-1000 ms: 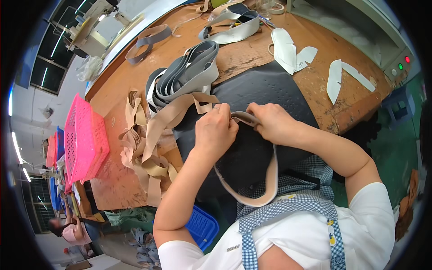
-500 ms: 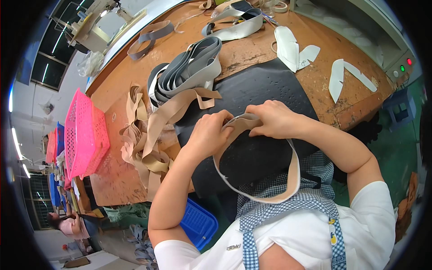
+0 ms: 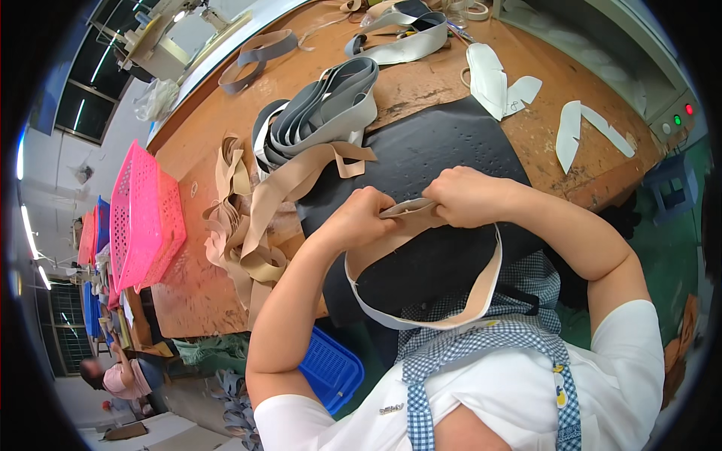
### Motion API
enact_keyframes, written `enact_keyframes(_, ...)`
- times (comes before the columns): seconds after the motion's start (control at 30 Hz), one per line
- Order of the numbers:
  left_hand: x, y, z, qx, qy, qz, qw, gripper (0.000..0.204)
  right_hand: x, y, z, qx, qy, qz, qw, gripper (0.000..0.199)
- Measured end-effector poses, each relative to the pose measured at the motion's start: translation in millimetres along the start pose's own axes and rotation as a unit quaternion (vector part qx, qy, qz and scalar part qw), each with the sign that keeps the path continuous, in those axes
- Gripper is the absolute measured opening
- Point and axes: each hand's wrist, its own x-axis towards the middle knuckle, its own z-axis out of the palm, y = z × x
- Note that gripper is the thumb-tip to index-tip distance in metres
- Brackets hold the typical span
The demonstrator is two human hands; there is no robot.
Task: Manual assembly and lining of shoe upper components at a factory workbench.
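Observation:
My left hand (image 3: 359, 216) and my right hand (image 3: 468, 197) pinch the top of a beige strip loop (image 3: 481, 301), a short stretch of it running between them. The rest of the loop hangs toward my apron, its outer side pale. Underneath lies a black sheet (image 3: 444, 139) dotted with small holes. Beyond my left hand, a long beige strip (image 3: 289, 180) trails over the sheet's edge from a tangled heap of beige strips (image 3: 233, 225). A thick coil of grey strips (image 3: 323, 113) rests just behind it.
White cut pattern pieces (image 3: 487, 79) lie on the worn wooden table (image 3: 210, 301) at the far right. A pink basket (image 3: 143, 225) stands at the left edge, with a blue basket (image 3: 331, 368) below the table. A person (image 3: 124, 372) is at the far left.
Both hands have closed in on the loop's top edge, and the piece between them is pulled straighter. The loop looks wider and has shifted slightly left.

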Motion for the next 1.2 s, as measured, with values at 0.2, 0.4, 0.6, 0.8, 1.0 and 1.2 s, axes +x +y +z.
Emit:
enact_keyframes(0.2,0,-5,8,-0.05,-0.02,-0.005,0.999,0.022,11,-1,9,0.022,0.029,-0.059,0.998,0.019)
enact_keyframes(0.4,-2,2,20,0.054,0.099,0.095,0.989,0.021,17,-8,-1,0.003,-0.047,-0.054,0.997,0.017)
enact_keyframes(0.6,-4,3,20,0.108,0.107,0.11,0.982,0.022,19,-11,4,0.025,-0.037,-0.064,0.997,0.02)
enact_keyframes(0.8,-19,-14,-23,-0.396,0.028,0.018,0.917,0.042,12,-2,2,0.169,0.09,-0.039,0.981,0.023)
enact_keyframes(1.0,-31,-40,38,-0.481,0.15,-0.034,0.863,0.026,0,8,54,0.443,0.3,0.056,0.843,0.017)
enact_keyframes(1.2,-23,32,87,-0.331,0.33,0.01,0.884,0.029,-2,-25,91,0.636,0.352,0.021,0.686,0.023)
